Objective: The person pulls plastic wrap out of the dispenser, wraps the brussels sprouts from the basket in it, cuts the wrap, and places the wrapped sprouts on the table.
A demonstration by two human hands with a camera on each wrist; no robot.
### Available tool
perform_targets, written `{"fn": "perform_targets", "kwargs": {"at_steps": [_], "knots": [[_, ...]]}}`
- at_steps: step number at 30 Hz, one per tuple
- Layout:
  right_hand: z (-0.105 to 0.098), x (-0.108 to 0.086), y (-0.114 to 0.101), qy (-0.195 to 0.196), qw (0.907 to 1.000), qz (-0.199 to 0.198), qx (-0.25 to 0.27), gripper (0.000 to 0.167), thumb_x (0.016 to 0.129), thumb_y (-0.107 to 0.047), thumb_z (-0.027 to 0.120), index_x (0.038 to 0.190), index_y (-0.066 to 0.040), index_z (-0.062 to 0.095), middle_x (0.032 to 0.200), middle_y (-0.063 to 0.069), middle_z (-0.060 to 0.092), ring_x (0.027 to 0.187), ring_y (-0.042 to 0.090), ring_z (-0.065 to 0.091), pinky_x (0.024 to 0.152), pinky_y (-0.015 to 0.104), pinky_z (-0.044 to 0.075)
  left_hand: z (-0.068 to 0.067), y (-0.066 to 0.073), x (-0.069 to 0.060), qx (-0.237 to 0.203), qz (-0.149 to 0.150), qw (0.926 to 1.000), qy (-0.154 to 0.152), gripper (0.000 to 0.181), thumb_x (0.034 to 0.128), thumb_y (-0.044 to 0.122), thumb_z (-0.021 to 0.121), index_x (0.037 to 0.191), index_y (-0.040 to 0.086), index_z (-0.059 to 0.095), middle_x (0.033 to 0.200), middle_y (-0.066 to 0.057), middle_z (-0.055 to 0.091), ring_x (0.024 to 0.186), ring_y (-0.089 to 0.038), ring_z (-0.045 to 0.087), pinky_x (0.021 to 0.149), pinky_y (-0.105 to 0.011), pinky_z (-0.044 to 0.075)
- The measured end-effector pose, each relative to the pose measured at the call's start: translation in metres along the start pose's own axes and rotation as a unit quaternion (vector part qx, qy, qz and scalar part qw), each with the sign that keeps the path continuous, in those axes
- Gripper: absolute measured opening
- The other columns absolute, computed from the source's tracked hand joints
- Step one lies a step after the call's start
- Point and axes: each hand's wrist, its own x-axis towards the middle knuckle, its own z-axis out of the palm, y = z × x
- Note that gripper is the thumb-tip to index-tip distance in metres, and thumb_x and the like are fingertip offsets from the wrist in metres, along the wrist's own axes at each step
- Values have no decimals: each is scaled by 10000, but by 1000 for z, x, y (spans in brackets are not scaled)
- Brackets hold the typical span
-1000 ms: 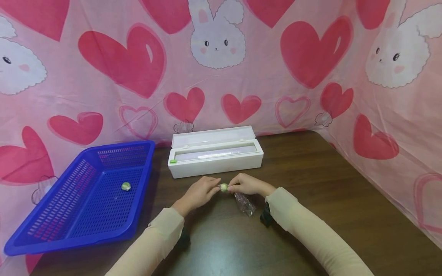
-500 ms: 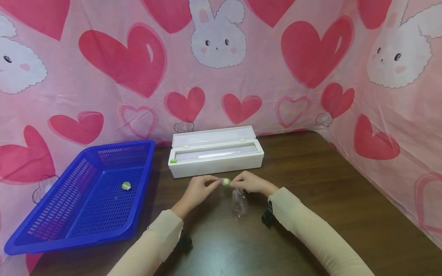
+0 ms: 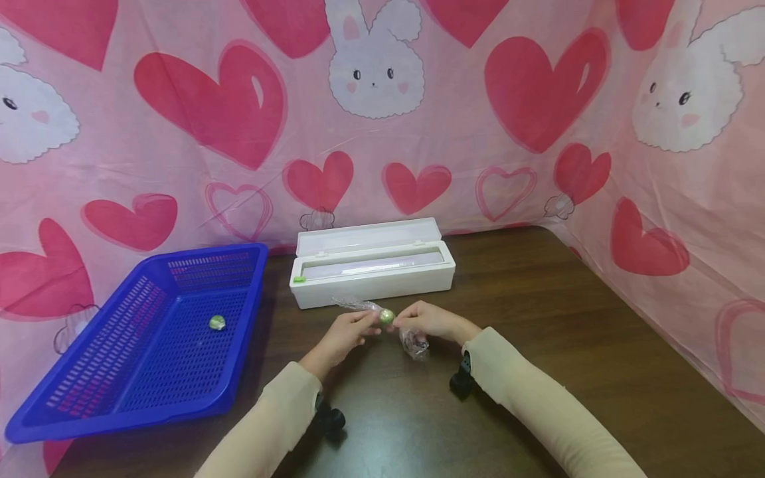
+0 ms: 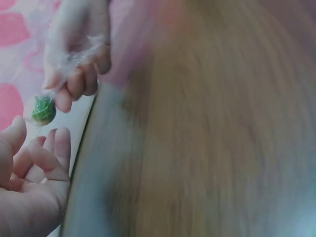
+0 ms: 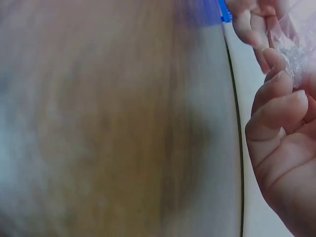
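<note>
A small green Brussels sprout [image 3: 387, 317], wrapped in cling film [image 4: 79, 55], hangs between both hands in the head view. My left hand [image 3: 348, 334] pinches the film on the sprout's left side, and a loose film tail sticks out beyond its fingers. On the other side my right hand [image 3: 435, 321] pinches the film close to the sprout, with a crumpled tail [image 3: 414, 344] drooping below. In the left wrist view the sprout [image 4: 44, 109] shows green with a pale base. From the right wrist, fingers hide the sprout and only crumpled film [image 5: 295, 58] shows.
A white cling film dispenser [image 3: 373, 285] with its lid raised and a green slider stands just behind the hands. At left, a blue plastic basket [image 3: 236, 372] holds another wrapped sprout [image 3: 217, 322]. A heart-print cloth hangs behind the brown table [image 3: 538, 332].
The left hand has turned at the wrist, and its film tail now points back toward the dispenser. The right hand's tail has bunched up. The sprout stays between the hands.
</note>
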Motion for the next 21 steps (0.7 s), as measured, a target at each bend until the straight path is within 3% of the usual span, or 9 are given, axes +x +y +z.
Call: {"fn": "perform_targets", "kwargs": {"at_steps": [3,7,15,21], "knots": [[2,0,1,-154,9997,-40,158,322,941,-212,529,1014,77,649,654,-22,515,511,68,430,477,204,390,2,-2,1,-830,-318,9960,70,473,926,250,565,1275,-61,485,1050,-101,641,839,-112,615,567,-166,393],[3,1,4,-259,9991,-119,304,317,932,-230,545,1016,68,616,656,-30,519,522,64,456,482,199,407,3,-3,2,-1383,-558,9887,119,449,921,179,573,1285,-62,465,956,-49,648,780,-71,602,534,-131,381],[4,0,3,-125,9975,55,690,224,940,-156,521,1093,-44,402,715,44,554,600,134,519,522,254,445,3,-7,4,-1471,-647,9867,239,419,909,165,591,1237,-77,493,885,-30,640,744,-73,593,507,-126,367],[2,-2,3,-331,9972,-212,639,295,905,6,481,1191,-63,466,780,81,570,653,176,532,530,279,449,2,-9,5,-1452,-682,9864,346,396,922,171,572,1209,-93,504,899,-32,631,739,-74,588,498,-119,359]]}}
